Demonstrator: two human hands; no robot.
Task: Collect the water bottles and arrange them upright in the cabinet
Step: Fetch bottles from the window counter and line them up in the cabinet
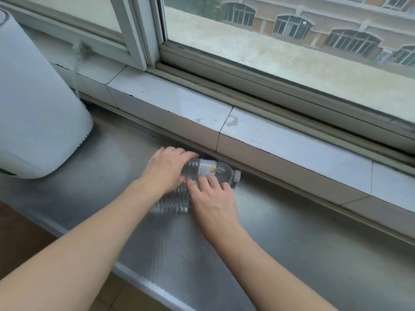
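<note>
Two clear plastic water bottles lie on their sides on the metal-covered counter below the window. The labelled bottle has a white label and a white cap pointing right. My left hand wraps over its bottom end. Just in front of it lies a ribbed bottle, blurred and partly hidden between my hands. My right hand covers the ribbed bottle's right end, and its fingertips touch the labelled bottle. No cabinet is in view.
A large white rounded appliance stands on the counter at the left. A tiled sill and the window frame run behind the bottles. The counter's front edge runs diagonally, with floor below it.
</note>
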